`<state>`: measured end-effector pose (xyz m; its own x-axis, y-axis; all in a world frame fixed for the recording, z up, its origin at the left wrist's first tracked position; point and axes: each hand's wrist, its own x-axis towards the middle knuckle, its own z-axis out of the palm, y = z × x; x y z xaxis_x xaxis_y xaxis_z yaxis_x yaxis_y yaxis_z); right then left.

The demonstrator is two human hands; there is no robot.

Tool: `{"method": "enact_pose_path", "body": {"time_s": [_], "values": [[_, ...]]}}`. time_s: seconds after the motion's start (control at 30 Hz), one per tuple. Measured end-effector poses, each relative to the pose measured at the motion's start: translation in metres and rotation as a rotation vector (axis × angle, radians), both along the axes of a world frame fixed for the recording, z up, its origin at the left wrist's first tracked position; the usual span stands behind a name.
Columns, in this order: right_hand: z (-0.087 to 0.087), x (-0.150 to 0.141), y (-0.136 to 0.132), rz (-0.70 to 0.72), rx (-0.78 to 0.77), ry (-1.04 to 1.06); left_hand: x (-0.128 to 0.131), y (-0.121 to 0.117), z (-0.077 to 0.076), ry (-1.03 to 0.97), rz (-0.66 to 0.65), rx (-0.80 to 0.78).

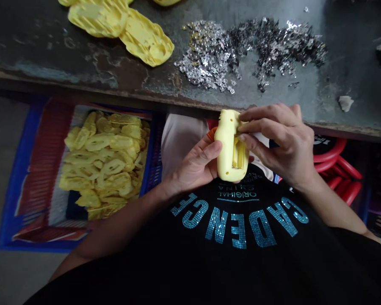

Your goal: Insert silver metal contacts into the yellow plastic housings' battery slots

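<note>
My left hand (pixel 198 163) grips a pale yellow plastic casing (pixel 225 148), its thumb along the near side. The casing stands roughly upright just in front of the table edge, with an open battery compartment facing me and small round holes in its shell. The fingers of my right hand (pixel 281 142) are pinched together at the upper end of that compartment. Whatever lies between those fingertips is too small or hidden to make out. A bit of orange (pixel 212 134) shows behind the casing, by my left fingers.
Small metal contact plates (pixel 206 55) lie piled on the worn dark table (pixel 146 87). More yellow casing halves (pixel 146 36) rest at the back left. Below, a blue crate (pixel 15 178) holds many yellow plastic parts (pixel 104 161). Red rings (pixel 339 161) sit under the table at right.
</note>
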<state>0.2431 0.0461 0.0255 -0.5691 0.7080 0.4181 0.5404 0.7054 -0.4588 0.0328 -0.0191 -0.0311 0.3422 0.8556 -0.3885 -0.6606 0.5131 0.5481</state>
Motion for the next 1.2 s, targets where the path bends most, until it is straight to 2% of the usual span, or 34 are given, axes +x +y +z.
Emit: {"method": "enact_pose_path", "body": {"time_s": [0.13,0.23,0.37,0.47,0.63,0.87,1.2], "values": [[0.0,0.008,-0.003,-0.043,-0.074,-0.014,-0.003,0.0,0.001,-0.069,-0.085,0.022],[-0.001,0.011,0.005,-0.032,-0.102,-0.01,-0.004,0.001,0.003,-0.062,-0.11,0.008],[-0.005,0.008,0.026,0.137,-0.268,0.136,-0.002,-0.001,0.007,0.041,0.009,0.031],[-0.008,0.004,0.034,0.204,-0.371,0.128,-0.002,-0.007,0.006,0.156,0.09,0.052],[-0.018,-0.003,0.024,0.127,-0.256,0.029,-0.007,-0.015,0.001,0.274,0.077,0.107],[-0.042,-0.003,0.01,0.081,-0.126,0.176,-0.012,-0.017,-0.004,0.381,0.088,0.097],[-0.047,0.004,0.016,0.004,-0.032,0.182,0.0,0.002,-0.001,0.45,0.194,-0.045]]}}
